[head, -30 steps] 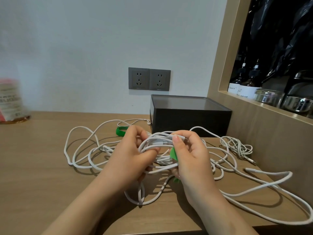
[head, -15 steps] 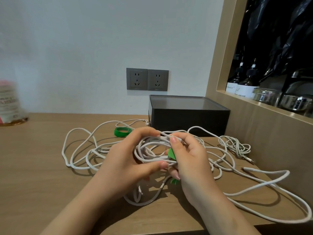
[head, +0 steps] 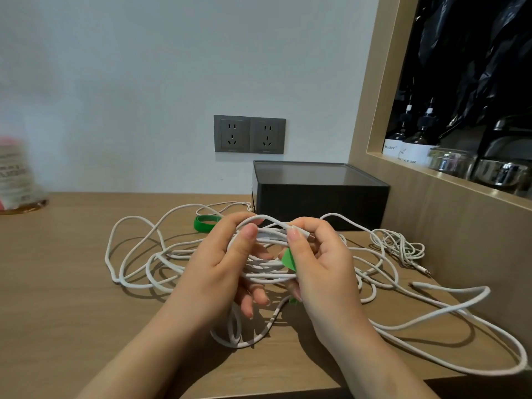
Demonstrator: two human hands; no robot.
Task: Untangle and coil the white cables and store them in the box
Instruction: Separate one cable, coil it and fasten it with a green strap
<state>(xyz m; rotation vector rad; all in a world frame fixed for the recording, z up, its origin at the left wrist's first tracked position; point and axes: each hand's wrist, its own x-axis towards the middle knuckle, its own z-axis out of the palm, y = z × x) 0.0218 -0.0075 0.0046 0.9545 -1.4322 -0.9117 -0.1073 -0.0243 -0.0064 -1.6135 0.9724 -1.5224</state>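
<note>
A tangle of white cables (head: 138, 254) sprawls over the wooden table (head: 57, 312). A small coil of white cable (head: 264, 269) is lifted between both hands. My left hand (head: 218, 269) grips the coil's left side, thumb on top. My right hand (head: 319, 263) pinches a cable end with its plug between thumb and forefinger, and a green strap (head: 288, 260) shows against its palm. The black box (head: 319, 194) stands shut behind the hands, against the wall. One long cable loop (head: 460, 312) runs to the right front edge.
A green strap ring (head: 205, 223) lies on the table behind my left hand. A thin white cable bundle (head: 400, 246) lies at the right by the wooden shelf unit (head: 431, 214). Wall sockets (head: 249, 134) sit above the box. A blurred packet (head: 14, 174) stands far left.
Both hands have raised the coil a little. My left thumb has moved up onto the top of the coil, and my right fingers have shifted along the cable end.
</note>
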